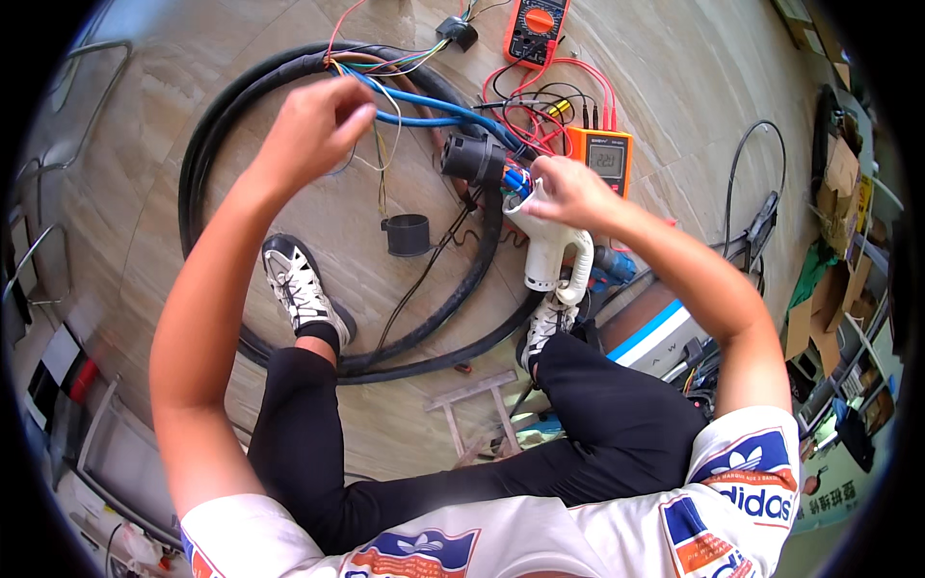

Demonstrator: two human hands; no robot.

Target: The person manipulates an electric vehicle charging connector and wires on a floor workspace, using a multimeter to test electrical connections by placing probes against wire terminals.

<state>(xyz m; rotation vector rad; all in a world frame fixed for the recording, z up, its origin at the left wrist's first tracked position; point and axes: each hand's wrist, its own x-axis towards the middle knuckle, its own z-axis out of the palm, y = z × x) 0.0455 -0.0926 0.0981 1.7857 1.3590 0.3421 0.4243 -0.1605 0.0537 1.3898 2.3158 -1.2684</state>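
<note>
My left hand (328,120) is raised near the stripped end of a thick black cable (198,173), its fingers curled together and slightly blurred. Whatever they pinch, if anything, is too small to tell. Thin coloured wires (414,63) and thick blue wires (424,104) fan out beside it. My right hand (573,196) grips the upper rim of a white charging gun housing (549,252), which stands nearly upright by my shoe. Just left of that hand, a round black connector head (472,157) is tilted sideways, with blue and red wires running from it at the housing's mouth.
Two orange multimeters, one with a dial (536,31) and one with a lit screen (605,159), lie behind with tangled red and black leads (525,106). A black ring-shaped part (407,235) sits inside the cable coil. A small stool (474,409) stands between my legs; cardboard boxes (829,279) line the right.
</note>
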